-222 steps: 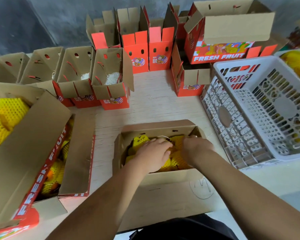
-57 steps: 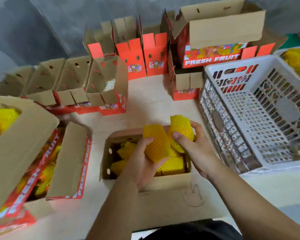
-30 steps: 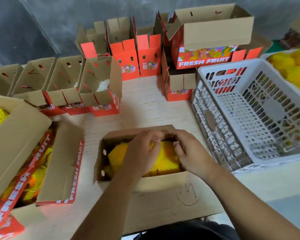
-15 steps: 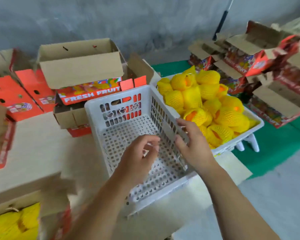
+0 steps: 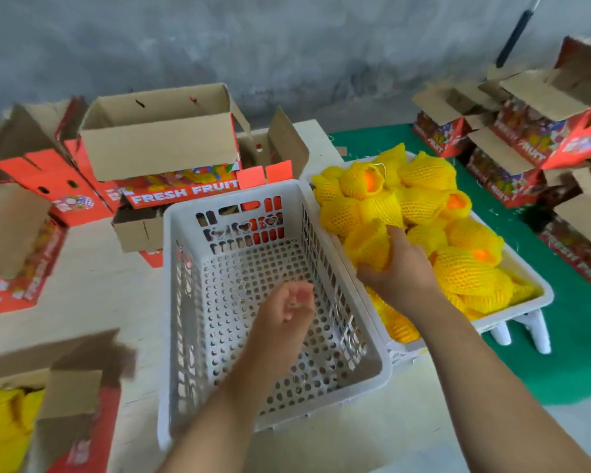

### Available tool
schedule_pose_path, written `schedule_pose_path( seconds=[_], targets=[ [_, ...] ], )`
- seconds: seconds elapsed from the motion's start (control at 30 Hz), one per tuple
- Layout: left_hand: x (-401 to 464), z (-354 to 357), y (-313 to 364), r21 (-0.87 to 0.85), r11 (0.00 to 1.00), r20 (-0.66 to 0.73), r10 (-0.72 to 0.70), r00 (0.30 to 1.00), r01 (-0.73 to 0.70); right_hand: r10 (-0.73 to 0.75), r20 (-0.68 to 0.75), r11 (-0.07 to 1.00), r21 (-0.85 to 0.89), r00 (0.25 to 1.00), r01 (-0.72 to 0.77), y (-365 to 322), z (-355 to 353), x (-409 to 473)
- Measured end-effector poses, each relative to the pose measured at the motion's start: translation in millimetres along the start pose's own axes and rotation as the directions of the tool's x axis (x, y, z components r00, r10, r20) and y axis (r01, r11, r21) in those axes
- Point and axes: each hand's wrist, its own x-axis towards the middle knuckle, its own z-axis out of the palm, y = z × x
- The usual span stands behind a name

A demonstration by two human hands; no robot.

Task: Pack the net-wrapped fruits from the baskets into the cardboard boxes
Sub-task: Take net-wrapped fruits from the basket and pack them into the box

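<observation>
A white basket [image 5: 526, 303] at the right is heaped with fruits in yellow foam net. My right hand [image 5: 398, 268] reaches into it and grips one net-wrapped fruit [image 5: 367, 244] at the pile's near left side. My left hand [image 5: 287, 308] hovers over the empty white perforated basket [image 5: 185, 285] in the middle, fingers loosely curled, holding nothing. The cardboard box [image 5: 79, 401] with yellow wrapped fruits inside shows at the bottom left corner, its flaps up.
Open red "FRESH FRUIT" boxes [image 5: 161, 145] stand behind the empty basket and along the left [image 5: 14, 233]. More such boxes [image 5: 539, 141] are stacked at the far right on a green floor mat [image 5: 577, 353]. The full basket rests on a white stool [image 5: 539, 332] beside the table.
My view swung right from the packed box to the baskets. My right hand moved from the empty basket's rim into the full basket and took hold of a wrapped fruit. My left hand stays over the empty basket.
</observation>
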Motion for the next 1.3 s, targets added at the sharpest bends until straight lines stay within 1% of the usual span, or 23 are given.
schedule_pose_path(
  seconds=[0.03, 0.1, 0.17, 0.2, 0.23, 0.3, 0.37, 0.43, 0.53, 0.63, 0.77, 0.8, 0.83, 0.9, 0.97, 1.0, 1.03, 1.07, 1.13, 1.17, 1.2, 1.23, 1.3],
  targets=[
    [-1, 1, 3, -0.051, 0.999, 0.004, 0.004, 1.000, -0.004, 0.004, -0.010, 0.961, 0.276, 1.000, -0.001, -8, -5, -9],
    [-1, 3, 8, -0.175, 0.983, 0.010, 0.065, 0.998, -0.062, -0.027, 0.082, 0.710, 0.703, 0.996, -0.038, -32, -5, -32],
    [-4, 2, 12, -0.264, 0.953, -0.044, 0.144, 0.989, -0.150, -0.142, 0.274, 0.474, 0.862, 0.951, -0.178, -53, 11, -50],
    [-7, -2, 11, -0.270, 0.942, -0.111, 0.173, 0.979, -0.197, -0.219, 0.355, 0.399, 0.883, 0.909, -0.248, -62, 19, -58],
    [-12, -9, 10, -0.256, 0.940, -0.185, 0.183, 0.965, -0.228, -0.290, 0.391, 0.379, 0.885, 0.874, -0.270, -70, 26, -66],
    [-20, -29, 3, -0.211, 0.948, -0.311, 0.166, 0.936, -0.238, -0.398, 0.408, 0.414, 0.879, 0.822, -0.236, -81, 38, -74],
    [-31, -51, -6, -0.164, 0.957, -0.414, 0.152, 0.897, -0.237, -0.427, 0.386, 0.448, 0.876, 0.817, -0.180, -94, 48, -81],
    [-41, -70, -15, -0.138, 0.955, -0.486, 0.166, 0.858, -0.263, -0.411, 0.341, 0.425, 0.892, 0.846, -0.153, -115, 57, -92],
    [-57, -98, -30, -0.143, 0.940, -0.494, 0.204, 0.845, -0.310, -0.357, 0.309, 0.365, 0.915, 0.882, -0.173, -151, 78, -114],
    [-77, -135, -51, -0.042, 0.928, -0.487, 0.305, 0.818, -0.371, -0.281, 0.360, 0.246, 0.923, 0.890, -0.296, -187, 104, -135],
    [-111, -202, -87, 0.135, 0.917, -0.450, 0.395, 0.801, -0.376, -0.503, 0.449, -0.040, 0.841, 0.738, -0.539, -245, 141, -173],
    [-128, -231, -103, 0.149, 0.927, -0.442, 0.375, 0.815, -0.345, -0.519, 0.482, -0.054, 0.805, 0.706, -0.590, -272, 159, -193],
    [-133, -239, -105, 0.162, 0.927, -0.427, 0.374, 0.823, -0.337, -0.511, 0.486, -0.056, 0.804, 0.709, -0.592, -280, 164, -198],
    [-149, -268, -114, 0.240, 0.915, -0.340, 0.392, 0.855, -0.324, -0.327, 0.486, 0.039, 0.864, 0.811, -0.502, -305, 183, -214],
    [-165, -312, -131, 0.293, 0.900, -0.226, 0.394, 0.891, -0.324, -0.178, 0.326, 0.394, 0.888, 0.928, -0.236, -331, 207, -233],
    [-174, -336, -139, 0.309, 0.899, -0.219, 0.386, 0.896, -0.312, -0.216, 0.227, 0.555, 0.829, 0.949, -0.072, -339, 217, -241],
    [-182, -361, -150, 0.323, 0.904, -0.259, 0.371, 0.892, -0.282, -0.292, 0.170, 0.648, 0.759, 0.941, 0.064, -344, 228, -245],
    [-192, -386, -161, 0.335, 0.915, -0.343, 0.343, 0.875, -0.227, -0.372, 0.159, 0.686, 0.711, 0.914, 0.155, -349, 237, -250],
    [-205, -435, -187, 0.371, 0.928, -0.562, 0.254, 0.787, -0.035, -0.542, 0.203, 0.766, 0.519, 0.815, 0.380, -352, 259, -262],
    [-208, -458, -203, 0.394, 0.914, -0.634, 0.195, 0.749, 0.096, -0.614, 0.245, 0.783, 0.305, 0.750, 0.542, -351, 273, -267],
    [-210, -477, -217, 0.390, 0.891, -0.661, 0.095, 0.744, 0.232, -0.630, 0.323, 0.765, 0.098, 0.707, 0.637, -351, 287, -273],
    [-211, -489, -230, 0.349, 0.872, -0.649, -0.040, 0.760, 0.344, -0.576, 0.412, 0.765, -0.033, 0.706, 0.643, -353, 298, -281],
    [-211, -494, -247, 0.266, 0.857, -0.543, -0.245, 0.803, 0.442, -0.443, 0.509, 0.814, -0.117, 0.738, 0.570, -355, 310, -288]
  ],
)
